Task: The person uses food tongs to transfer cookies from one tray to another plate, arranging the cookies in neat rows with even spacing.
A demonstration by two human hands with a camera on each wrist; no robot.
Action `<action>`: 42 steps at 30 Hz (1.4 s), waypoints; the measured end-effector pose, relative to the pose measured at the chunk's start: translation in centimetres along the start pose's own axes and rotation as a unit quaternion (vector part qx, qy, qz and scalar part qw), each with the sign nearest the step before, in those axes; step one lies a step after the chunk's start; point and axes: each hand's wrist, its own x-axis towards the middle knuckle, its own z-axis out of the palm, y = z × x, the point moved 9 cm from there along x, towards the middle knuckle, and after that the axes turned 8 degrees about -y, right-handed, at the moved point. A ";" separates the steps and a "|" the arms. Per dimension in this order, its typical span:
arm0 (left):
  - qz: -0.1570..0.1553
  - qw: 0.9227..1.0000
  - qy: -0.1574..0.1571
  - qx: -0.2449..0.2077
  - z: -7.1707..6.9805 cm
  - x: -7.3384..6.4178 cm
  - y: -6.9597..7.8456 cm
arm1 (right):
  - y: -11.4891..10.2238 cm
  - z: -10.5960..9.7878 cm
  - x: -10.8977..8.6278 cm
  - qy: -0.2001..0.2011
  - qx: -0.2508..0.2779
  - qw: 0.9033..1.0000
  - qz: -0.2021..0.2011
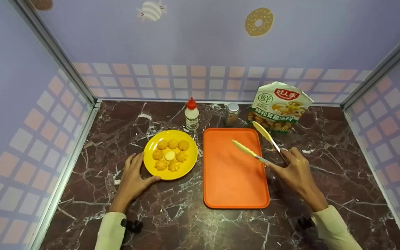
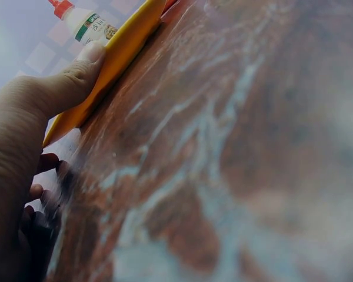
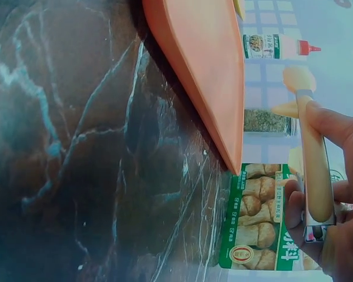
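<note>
My left hand [image 1: 134, 175] holds the edge of a yellow plate [image 1: 148, 166] on the counter, with its thumb [image 2: 76, 82] along the near rim and the fingers round the left side. Several piped butter cookies [image 1: 174, 166] form a ring on the plate round a smooth pale disc [image 1: 169, 155]. Over the right part of an orange tray [image 1: 227, 187], my right hand [image 1: 297, 172] grips metal tongs [image 1: 273, 143] with pale yellow tips. The tongs' arms are spread apart with nothing between them; the right wrist view shows the thumb lying on one arm.
Behind the plate stands a squeeze bottle [image 1: 192, 118] with a red cap. A spice jar [image 1: 232, 114] and a standing mushroom soup packet [image 1: 280, 107] are behind the tray. Patterned walls enclose the dark marble counter [image 1: 172, 225] at the back and sides.
</note>
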 end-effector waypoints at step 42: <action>-0.001 1.000 0.005 0.013 0.0 0.1 -0.1 | 6.1 -2.5 -6.4 0.127 -0.010 0.971 0.201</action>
